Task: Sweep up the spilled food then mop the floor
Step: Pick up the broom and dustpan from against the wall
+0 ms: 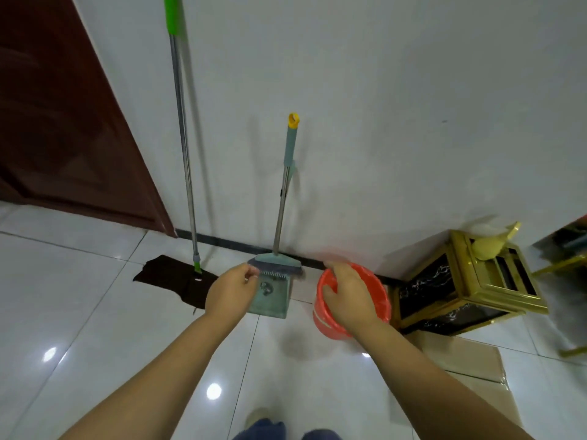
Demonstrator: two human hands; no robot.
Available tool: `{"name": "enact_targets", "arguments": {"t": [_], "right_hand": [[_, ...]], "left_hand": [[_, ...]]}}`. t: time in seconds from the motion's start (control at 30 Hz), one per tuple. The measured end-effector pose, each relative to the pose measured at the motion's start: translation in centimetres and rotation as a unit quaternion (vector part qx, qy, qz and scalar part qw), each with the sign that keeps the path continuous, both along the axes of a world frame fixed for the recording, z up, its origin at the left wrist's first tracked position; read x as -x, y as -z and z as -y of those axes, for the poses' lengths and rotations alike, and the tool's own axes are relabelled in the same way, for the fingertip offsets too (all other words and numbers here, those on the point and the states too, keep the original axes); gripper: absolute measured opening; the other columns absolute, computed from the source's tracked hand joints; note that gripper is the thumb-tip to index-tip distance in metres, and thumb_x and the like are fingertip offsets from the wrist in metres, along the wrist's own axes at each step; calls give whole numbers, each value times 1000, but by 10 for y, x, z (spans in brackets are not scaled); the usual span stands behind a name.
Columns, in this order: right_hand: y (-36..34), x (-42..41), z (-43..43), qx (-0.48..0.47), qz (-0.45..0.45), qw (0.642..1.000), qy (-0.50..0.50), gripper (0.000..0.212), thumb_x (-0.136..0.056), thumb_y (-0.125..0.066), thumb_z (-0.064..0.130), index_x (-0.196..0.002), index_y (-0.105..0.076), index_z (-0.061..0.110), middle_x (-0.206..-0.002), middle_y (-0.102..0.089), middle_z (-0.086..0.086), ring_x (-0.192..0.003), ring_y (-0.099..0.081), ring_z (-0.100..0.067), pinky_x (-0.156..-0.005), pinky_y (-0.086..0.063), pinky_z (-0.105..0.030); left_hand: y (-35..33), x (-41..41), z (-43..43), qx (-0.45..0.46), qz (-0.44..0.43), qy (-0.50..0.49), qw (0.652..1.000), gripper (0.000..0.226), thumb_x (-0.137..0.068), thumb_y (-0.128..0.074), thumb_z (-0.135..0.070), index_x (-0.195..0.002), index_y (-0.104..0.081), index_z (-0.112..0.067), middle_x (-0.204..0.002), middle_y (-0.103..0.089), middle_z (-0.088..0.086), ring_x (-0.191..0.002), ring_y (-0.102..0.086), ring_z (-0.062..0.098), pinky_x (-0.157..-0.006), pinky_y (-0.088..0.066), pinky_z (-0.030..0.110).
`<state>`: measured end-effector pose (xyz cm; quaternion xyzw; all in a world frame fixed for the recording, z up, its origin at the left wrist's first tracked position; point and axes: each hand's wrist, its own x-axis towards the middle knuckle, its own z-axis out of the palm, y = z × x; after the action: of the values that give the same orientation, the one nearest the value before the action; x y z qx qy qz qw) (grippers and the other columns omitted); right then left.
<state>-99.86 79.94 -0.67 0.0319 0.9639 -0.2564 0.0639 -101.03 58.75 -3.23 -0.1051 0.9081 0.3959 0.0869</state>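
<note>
forearms outstretched, right hand grip round red bucket rim, left hand grip by dustpan unclear

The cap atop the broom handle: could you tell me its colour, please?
The cap is yellow, clearest in the head view.

Orange-red bucket; grey-green dustpan; mop green grip, black cloth; black-marbled, gold-framed stand.
</note>
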Motion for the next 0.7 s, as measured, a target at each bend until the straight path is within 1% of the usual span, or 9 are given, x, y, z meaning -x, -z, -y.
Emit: {"name": "enact_targets", "arguments": {"t": [0.1, 0.23, 0.3, 0.4, 0.5, 0.7], "right_hand": [[-7, 45, 7, 9, 4, 1000, -18, 47, -89, -54, 9, -136, -49, 14, -132, -54, -5, -123, -49, -21, -104, -38, -30], [-8, 113, 14, 28, 0, 998, -49, 51, -90, -55, 9, -140, -44, 13, -140, -47, -4, -128, -44, -18, -110, -34, -28], [-10, 148, 18, 32, -8, 997, -63, 52, -90, -54, 8, -140, -44, 12, -140, -47, -4, -128, -43, -18, -109, -32, -26], [-12, 202, 21, 34, -28, 995, -93, 50, -89, -54, 7, -139, -46, 11, -138, -49, -6, -127, -45, -20, -107, -32, -25], [-9, 256, 23, 52, -33, 992, -111, 50, -89, -55, 8, -138, -46, 11, -136, -50, -6, -126, -47, -21, -105, -34, -26], [4, 342, 31, 133, -11, 988, -78, 55, -90, -59, 17, -140, -37, 13, -135, -49, -3, -118, -53, -20, -96, -47, -35]], "left_hand": [[-4, 42, -2, 4, -4, -1, 1000, 22, -94, -48, -21, -109, -64, -21, -104, -67, -3, -91, -60, 15, -79, -48, 29], [-9, 92, -6, 7, -18, -4, 1000, 24, -94, -47, -21, -112, -63, -19, -110, -65, -1, -98, -60, 17, -82, -47, 28], [-11, 115, -8, -1, -26, -11, 1000, 24, -94, -48, -21, -111, -64, -19, -111, -66, 0, -97, -60, 17, -82, -47, 29], [-12, 151, -15, -6, -34, -26, 999, 25, -95, -48, -20, -114, -63, -18, -112, -65, -1, -95, -59, 15, -78, -45, 25], [-13, 192, -25, -12, -34, -51, 998, 26, -95, -47, -21, -117, -62, -19, -116, -64, -1, -100, -60, 16, -83, -45, 25], [-7, 259, -50, -14, -33, -91, 995, 26, -94, -48, -20, -117, -62, -19, -117, -65, -1, -98, -62, 17, -84, -48, 27]]}}
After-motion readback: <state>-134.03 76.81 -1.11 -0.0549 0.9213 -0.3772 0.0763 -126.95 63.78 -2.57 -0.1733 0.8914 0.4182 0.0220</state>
